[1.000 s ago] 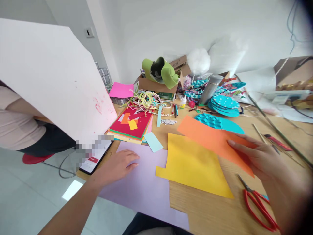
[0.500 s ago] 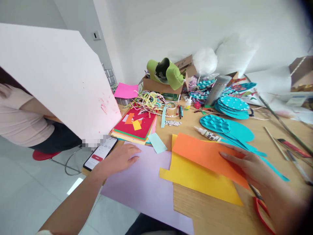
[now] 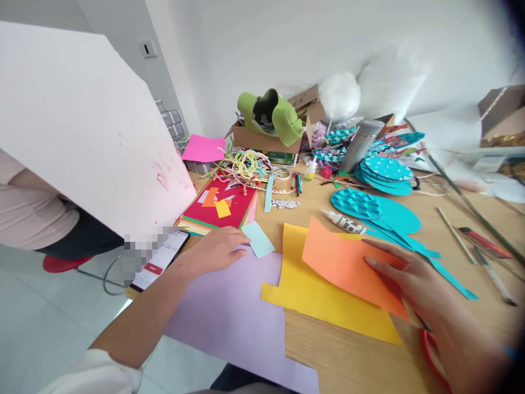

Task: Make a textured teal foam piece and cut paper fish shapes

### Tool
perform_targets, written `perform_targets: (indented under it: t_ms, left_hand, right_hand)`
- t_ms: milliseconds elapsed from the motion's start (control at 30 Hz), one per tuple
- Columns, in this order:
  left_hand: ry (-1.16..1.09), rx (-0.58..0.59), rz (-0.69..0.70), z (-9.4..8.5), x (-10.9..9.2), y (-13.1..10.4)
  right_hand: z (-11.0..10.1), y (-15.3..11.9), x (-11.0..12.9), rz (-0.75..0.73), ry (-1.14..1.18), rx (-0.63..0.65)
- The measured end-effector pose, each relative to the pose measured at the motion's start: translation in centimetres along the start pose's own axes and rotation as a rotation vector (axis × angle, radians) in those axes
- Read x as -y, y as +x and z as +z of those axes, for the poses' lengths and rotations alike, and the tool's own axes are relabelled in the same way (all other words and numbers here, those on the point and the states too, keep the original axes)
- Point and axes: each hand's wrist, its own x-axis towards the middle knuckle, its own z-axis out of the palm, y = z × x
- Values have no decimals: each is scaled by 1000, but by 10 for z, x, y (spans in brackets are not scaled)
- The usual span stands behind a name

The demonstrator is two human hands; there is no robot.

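My right hand (image 3: 406, 273) pinches a sheet of orange paper (image 3: 340, 260) between thumb and fingers, its left end bent up. Under it lies a yellow sheet (image 3: 320, 306) with a corner cut away, flat on the table. My left hand (image 3: 223, 249) is stretched out low over the upper edge of a purple sheet (image 3: 233, 317), its fingertips beside a small pale blue paper piece (image 3: 259, 241); whether they touch it I cannot tell. Red-handled scissors (image 3: 430, 355) lie partly hidden below my right wrist.
A phone (image 3: 159, 262) lies at the table's left edge. Behind are a red-topped paper stack (image 3: 233, 210), a glue bottle (image 3: 344, 221), turquoise ovals (image 3: 396, 213) and a grey flask (image 3: 363, 145). A cutter (image 3: 484, 241) lies at right. A person (image 3: 36, 213) sits behind a white board (image 3: 90, 126).
My left hand has moved right, towards the pale blue piece. The orange sheet's left end has lifted and shifted right in my right hand. The view has turned slightly.
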Motion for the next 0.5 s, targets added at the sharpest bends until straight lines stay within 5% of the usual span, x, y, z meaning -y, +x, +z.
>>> perform_targets:
  t_ms: [100, 200, 367, 500]
  left_hand:
    - [45, 28, -40, 0, 4, 2]
    - [87, 6, -193, -13, 30, 15]
    - [159, -82, -505, -37, 92, 66]
    - [196, -35, -568, -28, 118, 106]
  right_hand:
    - [3, 9, -12, -126, -410, -4]
    - [5, 22, -31, -303, -656, -51]
    - [15, 24, -38, -864, -797, -376]
    - [23, 11, -26, -994, -794, -415]
